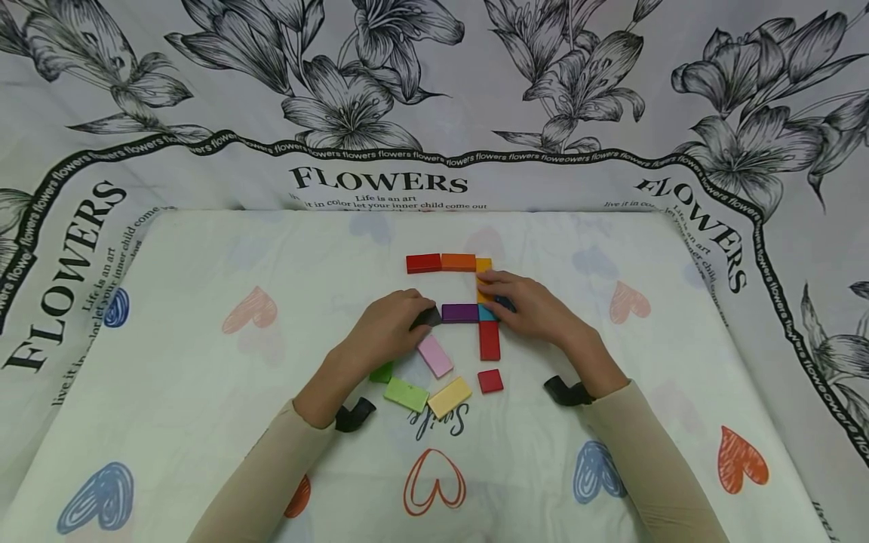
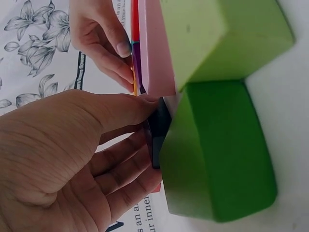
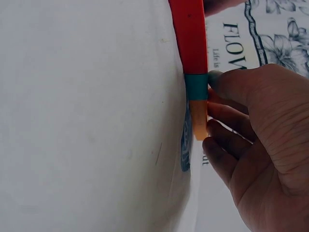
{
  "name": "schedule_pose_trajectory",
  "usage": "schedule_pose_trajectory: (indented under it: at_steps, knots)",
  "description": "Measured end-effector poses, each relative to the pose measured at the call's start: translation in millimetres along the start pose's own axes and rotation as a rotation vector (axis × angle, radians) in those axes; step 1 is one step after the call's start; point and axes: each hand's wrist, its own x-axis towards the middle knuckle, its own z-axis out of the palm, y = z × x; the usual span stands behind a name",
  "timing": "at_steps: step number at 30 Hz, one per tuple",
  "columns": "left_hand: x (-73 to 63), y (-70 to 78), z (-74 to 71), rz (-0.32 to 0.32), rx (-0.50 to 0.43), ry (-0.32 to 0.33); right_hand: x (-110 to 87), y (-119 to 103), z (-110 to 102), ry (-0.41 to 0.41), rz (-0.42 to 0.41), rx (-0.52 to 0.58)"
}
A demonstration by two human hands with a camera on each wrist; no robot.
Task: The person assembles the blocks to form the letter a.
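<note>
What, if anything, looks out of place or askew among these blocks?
Mainly the pink block, light green block and pale yellow block: they lie at differing slants, while the purple block and orange block lie square. The small red block sits apart, touching no other block.

A white cloth (image 1: 176,392) has red and blue hearts (image 1: 736,458) on it. Behind it, a pale sheet (image 1: 468,113) shows big black flowers (image 1: 351,105) and the word "FLOWERS" (image 1: 380,181).

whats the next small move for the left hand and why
Probably straighten the black block in the left hand so it lines up with the purple block: in the head view it sits at a slant by that block's left end, while the purple block itself runs straight toward the teal block.
</note>
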Motion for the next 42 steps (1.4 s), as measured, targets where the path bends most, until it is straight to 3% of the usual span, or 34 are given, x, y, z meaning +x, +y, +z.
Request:
schedule_pose_trajectory:
  at_steps: [26, 42]
  knots:
    - [-3.4, 0.5, 3.6, -0.023, -0.006, 0.015, 0.0, -0.6, 0.4, -0.002, -0.009, -0.014]
    - [-14.9, -1.7, -0.4, -0.038, -0.022, 0.06, -0.2, -3.2, -1.3, -0.005, -0.018, -0.018]
